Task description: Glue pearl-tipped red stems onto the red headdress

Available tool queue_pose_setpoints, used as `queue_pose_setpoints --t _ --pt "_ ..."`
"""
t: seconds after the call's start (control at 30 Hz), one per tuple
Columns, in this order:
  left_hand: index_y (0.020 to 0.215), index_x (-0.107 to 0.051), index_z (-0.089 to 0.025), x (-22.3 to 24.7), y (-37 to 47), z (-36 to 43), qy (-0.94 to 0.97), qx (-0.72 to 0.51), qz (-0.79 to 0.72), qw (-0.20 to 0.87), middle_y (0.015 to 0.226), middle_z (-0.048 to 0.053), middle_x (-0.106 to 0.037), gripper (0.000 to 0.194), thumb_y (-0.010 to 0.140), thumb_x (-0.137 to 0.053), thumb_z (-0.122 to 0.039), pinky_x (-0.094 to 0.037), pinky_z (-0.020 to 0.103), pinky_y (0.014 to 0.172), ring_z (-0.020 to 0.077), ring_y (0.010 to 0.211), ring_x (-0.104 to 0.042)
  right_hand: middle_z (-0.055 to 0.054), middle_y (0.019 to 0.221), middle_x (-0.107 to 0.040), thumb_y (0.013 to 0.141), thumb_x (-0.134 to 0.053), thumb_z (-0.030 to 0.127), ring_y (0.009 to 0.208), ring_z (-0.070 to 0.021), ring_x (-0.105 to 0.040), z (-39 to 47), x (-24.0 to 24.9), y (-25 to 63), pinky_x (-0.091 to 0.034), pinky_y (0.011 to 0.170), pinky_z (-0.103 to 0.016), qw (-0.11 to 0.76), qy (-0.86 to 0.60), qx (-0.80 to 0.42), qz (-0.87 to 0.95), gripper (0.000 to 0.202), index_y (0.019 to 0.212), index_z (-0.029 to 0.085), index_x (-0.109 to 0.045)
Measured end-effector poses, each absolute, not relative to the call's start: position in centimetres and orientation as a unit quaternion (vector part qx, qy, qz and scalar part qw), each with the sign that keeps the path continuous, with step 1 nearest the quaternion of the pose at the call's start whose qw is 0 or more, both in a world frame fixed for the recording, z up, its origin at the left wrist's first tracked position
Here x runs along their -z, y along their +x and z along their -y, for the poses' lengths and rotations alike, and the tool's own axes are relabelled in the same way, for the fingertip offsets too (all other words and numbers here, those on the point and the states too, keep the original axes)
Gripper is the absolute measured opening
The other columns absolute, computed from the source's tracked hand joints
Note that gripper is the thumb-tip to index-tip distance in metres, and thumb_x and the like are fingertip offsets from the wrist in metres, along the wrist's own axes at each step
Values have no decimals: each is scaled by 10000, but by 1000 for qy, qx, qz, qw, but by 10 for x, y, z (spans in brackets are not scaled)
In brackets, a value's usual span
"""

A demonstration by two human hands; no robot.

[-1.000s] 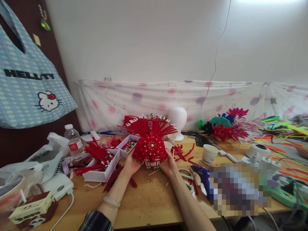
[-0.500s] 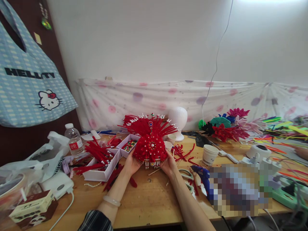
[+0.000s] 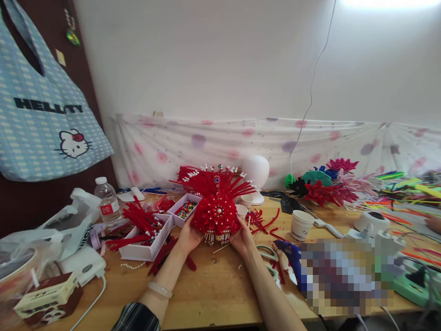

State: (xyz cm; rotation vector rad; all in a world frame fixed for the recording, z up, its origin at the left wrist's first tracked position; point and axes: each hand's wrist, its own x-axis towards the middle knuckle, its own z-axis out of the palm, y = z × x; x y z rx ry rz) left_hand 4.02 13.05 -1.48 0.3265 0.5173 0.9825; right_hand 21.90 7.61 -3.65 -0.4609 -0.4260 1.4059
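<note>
Between both hands is a red headdress (image 3: 217, 209), its front set with a pearl-centred flower and its top a fan of red stems tipped with white beads. Short bead fringes hang from its lower rim. My left hand (image 3: 190, 236) grips the lower left side, fingers partly hidden behind it. On the lower right side my right hand (image 3: 243, 235) holds it the same way. Behind it stands a white foam head (image 3: 257, 177). To the left, a white box (image 3: 148, 248) holds red stems, and a second box (image 3: 172, 218) holds coloured beads.
Right of my right forearm lie scissors (image 3: 267, 253) and a blue glue gun (image 3: 292, 259). A paper cup (image 3: 302, 225) stands farther back. Fabric flowers (image 3: 320, 186) fill the back right. A water bottle (image 3: 107, 202) and a tissue box (image 3: 48, 299) are left. Another person's hand (image 3: 433, 222) shows at far right.
The view has shifted slightly. Both hands keep their hold on the headdress, which sits in nearly the same place and pose.
</note>
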Motion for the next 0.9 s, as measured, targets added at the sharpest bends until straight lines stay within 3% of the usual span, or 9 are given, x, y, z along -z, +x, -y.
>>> queue_pose_setpoints --t 0.9 --pt "886 -653 -145 20 40 -134 160 -463 -256 833 682 32 -726 241 948 -435 -226 -561 267 554 167 593 -696 -13 872 -782 765 -675 182 893 -233 -731 -75 38 218 -566 868 -432 716 -224 -624 219 148 903 236 -692"
